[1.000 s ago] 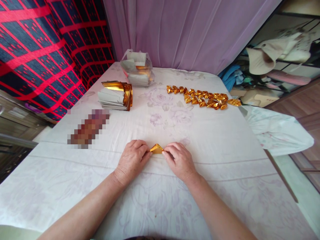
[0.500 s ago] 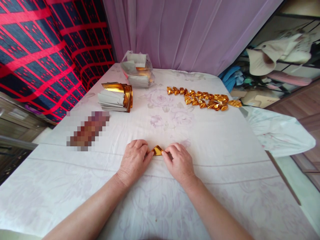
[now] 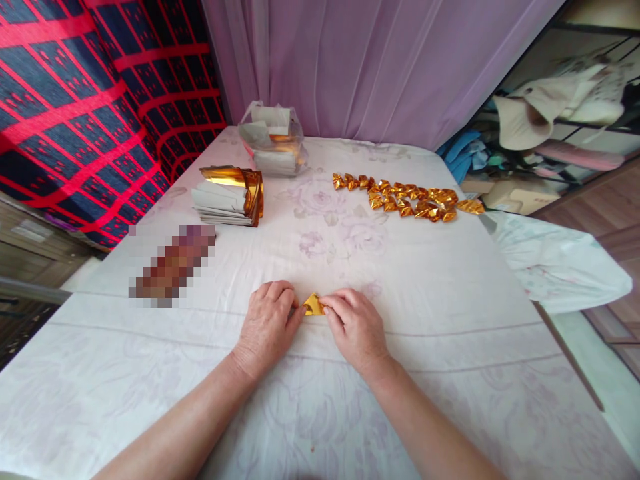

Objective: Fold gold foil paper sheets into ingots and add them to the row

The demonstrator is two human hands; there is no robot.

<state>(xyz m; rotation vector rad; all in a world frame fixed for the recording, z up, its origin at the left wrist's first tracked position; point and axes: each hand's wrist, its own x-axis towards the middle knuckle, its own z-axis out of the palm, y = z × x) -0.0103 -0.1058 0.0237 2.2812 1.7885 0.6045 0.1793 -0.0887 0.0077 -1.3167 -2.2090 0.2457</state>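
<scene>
The left hand (image 3: 267, 323) and right hand (image 3: 356, 325) each close a fingertip grip on 1 small gold foil piece (image 3: 313, 305), pinched between them low over the white floral cloth (image 3: 450, 300). Far beyond lie a folded gold pile (image 3: 407, 198) and a foil sheet stack (image 3: 227, 195).

Two bare forearms come in from the bottom edge, one on each side. Neither arm shows a sleeve, cuff or glove anywhere in view. The left hand (image 3: 267, 327) has no ring, watch or bracelet on it, and its knuckles and the creases across its back are plain to see. The right hand (image 3: 356, 328) is likewise free of any jewellery or wrap. Both wrists are uncovered. The fingernails are short and unpainted where they show.
</scene>
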